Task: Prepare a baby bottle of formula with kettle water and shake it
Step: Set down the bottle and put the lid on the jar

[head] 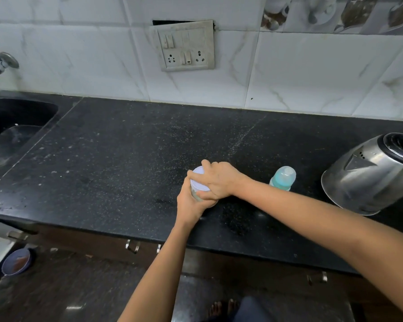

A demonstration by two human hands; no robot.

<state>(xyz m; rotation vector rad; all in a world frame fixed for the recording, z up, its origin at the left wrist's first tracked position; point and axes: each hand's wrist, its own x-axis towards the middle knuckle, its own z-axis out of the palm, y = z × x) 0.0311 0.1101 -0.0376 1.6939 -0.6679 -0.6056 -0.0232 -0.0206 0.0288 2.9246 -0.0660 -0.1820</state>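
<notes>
Nearest the camera, two bare forearms rise from the bottom edge of the frame and meet just right of centre, above the near part of the black bench [107, 163]. The left hand [191, 204] wraps the body of a small clear jar [195, 194] from below and the left, its grip closed round the wall. The right hand [215, 180] sits on top, fingers closed over the jar's white lid [199, 176]; the jar stands upright, long axis vertical, so the likely next move is a twist about that axis to free the lid. What the jar holds cannot be read clearly, though it is probably the formula.

Just beyond and to the right of the right wrist stands the baby bottle [283, 178], upright, capped in teal, close to the hands but not touching them. The right hand is the nearer one to it. Further right, well apart, the steel kettle [368, 175] stands at the frame's right edge.

The bench lies open to the left and behind the jar as far as the sink [16, 126] in the upper left; the front edge runs close below the hands.
</notes>
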